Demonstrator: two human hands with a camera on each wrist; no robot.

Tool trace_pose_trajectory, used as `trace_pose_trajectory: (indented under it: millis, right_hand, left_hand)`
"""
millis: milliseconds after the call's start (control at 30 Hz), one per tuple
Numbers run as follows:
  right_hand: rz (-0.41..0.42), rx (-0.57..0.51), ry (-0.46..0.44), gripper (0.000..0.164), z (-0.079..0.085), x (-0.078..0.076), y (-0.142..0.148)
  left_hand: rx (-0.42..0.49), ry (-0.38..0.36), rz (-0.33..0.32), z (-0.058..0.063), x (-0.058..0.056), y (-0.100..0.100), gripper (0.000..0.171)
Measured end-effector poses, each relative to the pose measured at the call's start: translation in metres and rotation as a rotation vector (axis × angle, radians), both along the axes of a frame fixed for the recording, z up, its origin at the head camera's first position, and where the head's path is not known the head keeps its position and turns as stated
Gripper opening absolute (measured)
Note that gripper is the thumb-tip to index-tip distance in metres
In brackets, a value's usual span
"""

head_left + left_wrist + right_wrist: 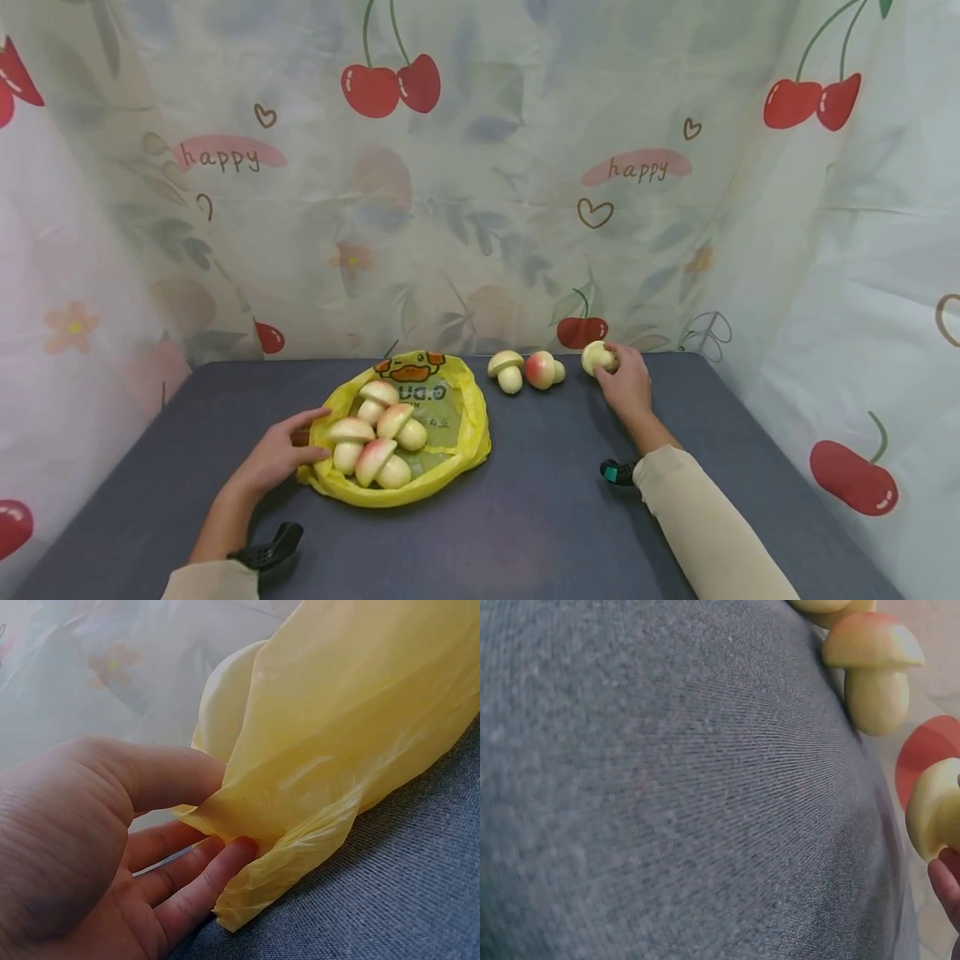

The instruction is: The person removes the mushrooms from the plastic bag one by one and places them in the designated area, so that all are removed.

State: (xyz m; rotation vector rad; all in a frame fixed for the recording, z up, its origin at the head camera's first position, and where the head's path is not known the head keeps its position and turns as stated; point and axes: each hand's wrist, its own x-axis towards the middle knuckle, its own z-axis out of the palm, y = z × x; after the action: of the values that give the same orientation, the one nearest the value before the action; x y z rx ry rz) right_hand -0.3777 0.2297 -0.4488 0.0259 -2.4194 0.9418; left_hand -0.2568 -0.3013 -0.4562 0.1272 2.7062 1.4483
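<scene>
A yellow plastic bag (474,417) lies with its mouth spread wide, and several toy mushrooms (393,472) with pale stems and pinkish caps rest inside it. At its left rim my left hand (281,454) holds the plastic between thumb and fingers; the left wrist view shows the thin yellow film (300,772) caught there. My right hand (628,383) grips a pale toy mushroom (596,357) by its stem side, near the table's back edge. In the right wrist view that mushroom (928,810) appears at the right border, with only some fingertips (945,885) showing.
Two more toy mushrooms lie between the bag and my right hand: one with a beige cap (506,367), the other with a pink-red cap (542,370). The dark grey table (517,517) ends at the back against a printed curtain (480,208), which also hangs on both sides.
</scene>
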Motion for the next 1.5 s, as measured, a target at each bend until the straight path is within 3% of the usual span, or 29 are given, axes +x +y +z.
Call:
trace_pose_trajectory:
  millis: [267,567,933,1267,1500]
  right_hand:
    - [0.018,0.003,-0.074,0.050,-0.005,0.001,0.000]
    - [0.063,0.042,-0.084,0.051,-0.009,-0.001,-0.002]
    - [0.163,0.126,-0.113,0.048,-0.010,0.010,-0.006]
    - [0.165,0.200,-0.177,0.047,-0.014,0.019,-0.002]
    - [0.181,0.209,-0.175,0.047,-0.014,0.019,-0.002]
  left_hand:
    - [0.011,0.003,-0.002,-0.001,0.000,0.001,0.074]
    - [-0.001,0.006,0.007,0.000,0.000,0.000,0.075]
    - [-0.006,-0.003,0.012,0.000,-0.001,0.000,0.075]
    - [0.005,0.000,0.001,-0.002,0.000,0.001,0.074]
    - [0.016,0.004,-0.002,-0.002,-0.001,-0.001,0.075]
